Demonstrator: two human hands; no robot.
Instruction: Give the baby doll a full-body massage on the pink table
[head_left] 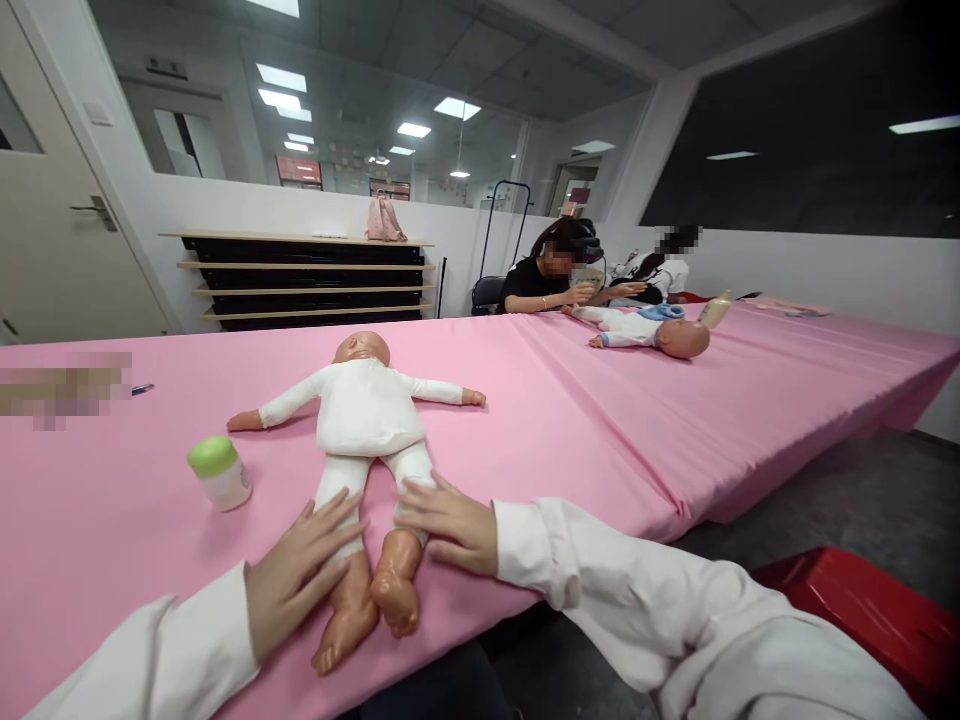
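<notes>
A baby doll (369, 408) with a white cloth body lies on its back on the pink-covered table, arms spread and bare feet toward me. My left hand (304, 560) rests on the doll's leg at the left, fingers stretched out over the knee and shin. Across the other leg lies my right hand (450, 522), its fingers spread over the white cloth. Neither hand is wrapped around anything. To the left of the doll stands a small jar (220, 474) with a green lid, apart from both hands.
Across the pink tablecloth (570, 440) a second doll (637, 330) lies near a bottle (715, 309). Behind it sits a person in black (551, 270), with another person (667, 268) farther back. A red stool (862, 610) stands at right. A pen (142, 388) lies left.
</notes>
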